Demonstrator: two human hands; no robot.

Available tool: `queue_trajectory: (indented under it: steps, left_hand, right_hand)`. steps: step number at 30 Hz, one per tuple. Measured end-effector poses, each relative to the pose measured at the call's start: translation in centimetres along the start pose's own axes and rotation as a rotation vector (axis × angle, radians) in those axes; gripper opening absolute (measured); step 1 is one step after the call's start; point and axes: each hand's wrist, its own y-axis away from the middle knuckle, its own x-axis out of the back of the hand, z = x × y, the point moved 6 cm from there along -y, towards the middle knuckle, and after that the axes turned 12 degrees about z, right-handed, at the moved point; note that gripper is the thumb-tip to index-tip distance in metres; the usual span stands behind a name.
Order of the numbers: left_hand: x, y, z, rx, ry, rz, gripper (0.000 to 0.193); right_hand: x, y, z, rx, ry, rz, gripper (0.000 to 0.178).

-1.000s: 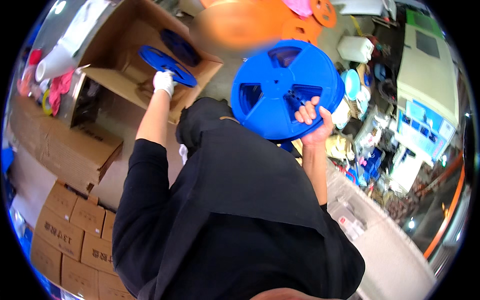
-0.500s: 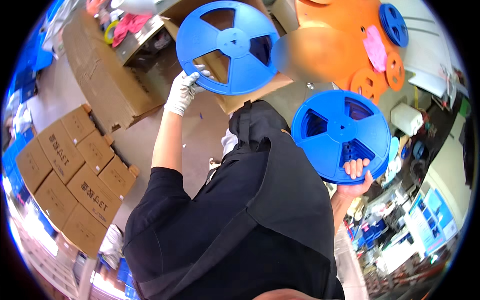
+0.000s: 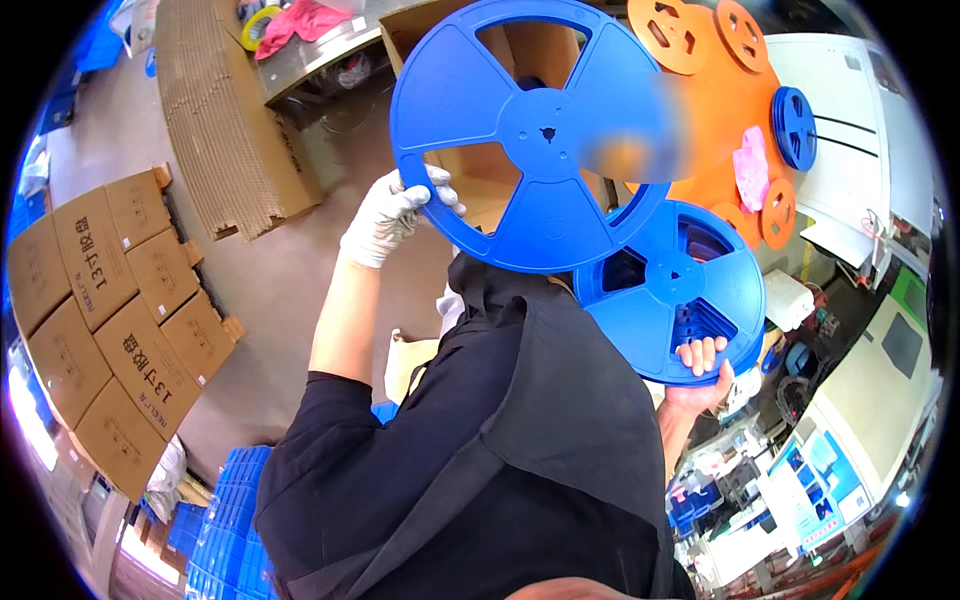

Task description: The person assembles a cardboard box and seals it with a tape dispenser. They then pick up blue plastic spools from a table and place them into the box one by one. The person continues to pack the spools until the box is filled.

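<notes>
My left hand [image 3: 385, 218], in a white glove, grips a single large blue plastic reel [image 3: 560, 215] by its left rim. Thumb and fingers clasp the rim beside one of the window openings. Lower right, my bare right hand [image 3: 703, 380] holds a stack of blue reels [image 3: 640, 310], its fingers hooked through a lower window. The single reel overlaps the upper left of that stack in the picture; whether they touch I cannot tell. Behind the single reel, an open cardboard carton [image 3: 478, 185] shows partly through its windows.
Orange reels [image 3: 668, 35] and a pink cloth [image 3: 750, 170] lie on an orange surface at the upper right, with smaller blue reels [image 3: 796, 128] beside them. Flattened cardboard [image 3: 215, 110] stands upper left. Stacked closed cartons [image 3: 95, 270] are at left, blue crates [image 3: 228, 530] lower left.
The single reel has come nearer and to the right, now covering part of the stack's upper left. My left hand moved with it. The right hand keeps its hold; the whole view has shifted slightly.
</notes>
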Motion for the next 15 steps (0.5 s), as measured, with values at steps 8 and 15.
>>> queue_trajectory:
  steps: [8, 15]
  left_hand:
    - [0.6, 1.1, -1.5, 0.013, 0.087, 0.015, 0.034]
    - [2.9, 0.7, -2.4, -0.041, -0.009, 0.090, 0.037]
  right_hand:
    - [-1.9, 0.2, 0.0, -0.005, 0.059, 0.017, 0.023]
    - [-1.1, -0.4, -0.1, -0.013, 0.067, 0.016, 0.023]
